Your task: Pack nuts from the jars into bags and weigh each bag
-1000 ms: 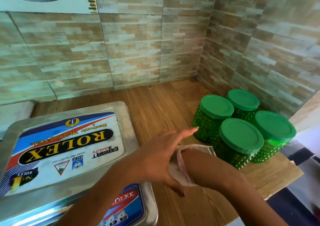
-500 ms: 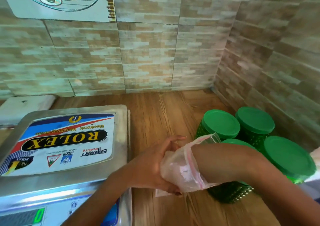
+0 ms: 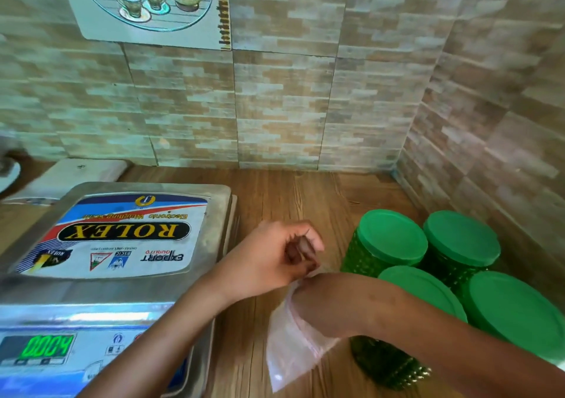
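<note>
A clear plastic bag with a pink zip strip hangs over the wooden counter, pulled over my right hand up to the wrist. That hand is blurred behind the plastic, so its fingers cannot be made out. My left hand is just above the bag's mouth, fingers curled, pinching the rim. Several green jars with green lids stand closed in the right corner, right behind my right forearm. The steel weighing scale sits at the left with a bare pan; its green display reads 0004.
Tiled walls close off the back and right side, meeting in a corner behind the jars. A white folded item lies behind the scale at the back left. Bare wood shows between the scale and the jars.
My left hand's fingers went from stretched out to curled at the bag's mouth. The bag has slid further over my right hand and now hangs downward. The view has tilted up.
</note>
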The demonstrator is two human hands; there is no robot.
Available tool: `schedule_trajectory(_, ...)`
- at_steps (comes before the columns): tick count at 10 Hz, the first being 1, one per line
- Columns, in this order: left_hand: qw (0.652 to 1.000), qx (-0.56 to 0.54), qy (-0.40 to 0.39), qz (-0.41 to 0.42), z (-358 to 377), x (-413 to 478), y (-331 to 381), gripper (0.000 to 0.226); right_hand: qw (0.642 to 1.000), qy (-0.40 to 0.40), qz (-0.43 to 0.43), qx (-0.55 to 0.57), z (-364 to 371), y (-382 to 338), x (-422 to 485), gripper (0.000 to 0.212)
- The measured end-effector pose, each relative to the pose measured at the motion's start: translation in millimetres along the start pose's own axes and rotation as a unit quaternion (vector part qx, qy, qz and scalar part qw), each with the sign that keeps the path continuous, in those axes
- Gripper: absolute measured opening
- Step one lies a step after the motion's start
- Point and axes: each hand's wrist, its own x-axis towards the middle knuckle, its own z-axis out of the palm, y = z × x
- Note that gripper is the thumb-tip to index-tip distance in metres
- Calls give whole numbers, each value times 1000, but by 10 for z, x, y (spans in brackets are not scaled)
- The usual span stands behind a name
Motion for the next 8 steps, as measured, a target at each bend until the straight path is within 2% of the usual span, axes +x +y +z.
schedule_trajectory(1, 999, -27, -1, -22, -18, -34, 5, 30, 999, 11, -44, -9, -8, 76, -32, 29)
schedule_trajectory(2, 998, -24, 10, -50, -20, -101, -13, 35, 997, -11, -27, 65, 6, 122, -47, 27)
schedule_trajectory(3, 997, -5, 20, -69, 16, -183, -97, 32, 987, 78, -61, 124, -51, 143, -229, 23)
schedule_trajectory(4, 995, -28, 17, -93, 53, -250, -132, 23, 959, 151, -86, 223, -45, 163, -343, 24)
schedule_trajectory(5, 994, -56, 18, -88, 63, -287, -129, 8, 938, 136, -76, 311, -38, 223, -339, 23)
schedule_trajectory(6, 992, -85, 27, -87, 75, -311, -116, 9, 918, 95, -69, 379, -33, 304, -339, 27)
schedule_trajectory(7, 992, -75, 43, -96, 93, -304, -148, 8, 903, 70, -105, 410, -69, 307, -322, 23)
schedule_trajectory(8, 991, -56, 61, -109, 96, -310, -192, 29, 930, 118, -86, 337, -10, 284, -264, 25)
